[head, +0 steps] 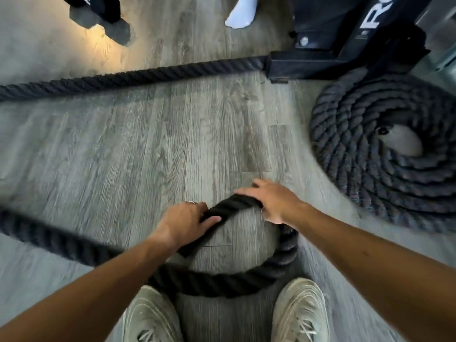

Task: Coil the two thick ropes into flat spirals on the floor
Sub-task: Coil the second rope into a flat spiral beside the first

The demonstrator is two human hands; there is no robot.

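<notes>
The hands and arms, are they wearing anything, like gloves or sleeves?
No gloves and no sleeves: both forearms are bare as far as the picture shows. The left hand has a small silvery ring on one finger. The right hand wears nothing visible.

Single head-worn view, wide-angle, looking steeply down and a little forward at the wood-grain floor [153, 134]. Own shoes [299, 314] sit at bottom edge, forearms reach in from both lower corners. Close range; edges bowed and blurred. No second view.
</notes>
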